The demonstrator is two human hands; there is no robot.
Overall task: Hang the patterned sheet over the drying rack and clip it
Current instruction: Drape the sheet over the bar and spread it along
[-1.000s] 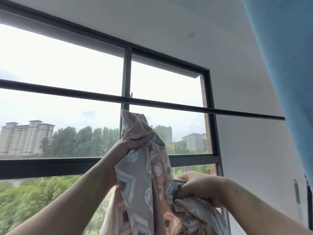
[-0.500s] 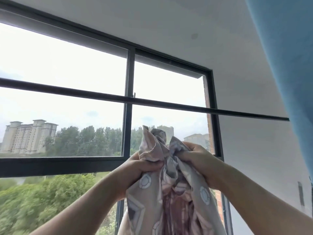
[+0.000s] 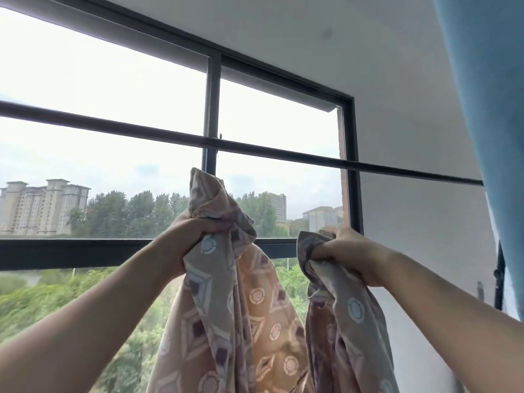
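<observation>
Left hand (image 3: 195, 236) and right hand (image 3: 346, 251), each gripping sheet (image 3: 255, 321), have pulled apart, spreading it below the rack (image 3: 283, 150); draping not yet done.

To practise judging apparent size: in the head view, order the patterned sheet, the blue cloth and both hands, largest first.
1. patterned sheet
2. blue cloth
3. left hand and right hand look alike; no ranking.

Hands pulled apart: left hand (image 3: 195, 236) and right hand (image 3: 348, 251) now separated, where half second ago they met at centre. Patterned sheet (image 3: 255, 307) spread between them, bunched corner risen above left fist.
</observation>
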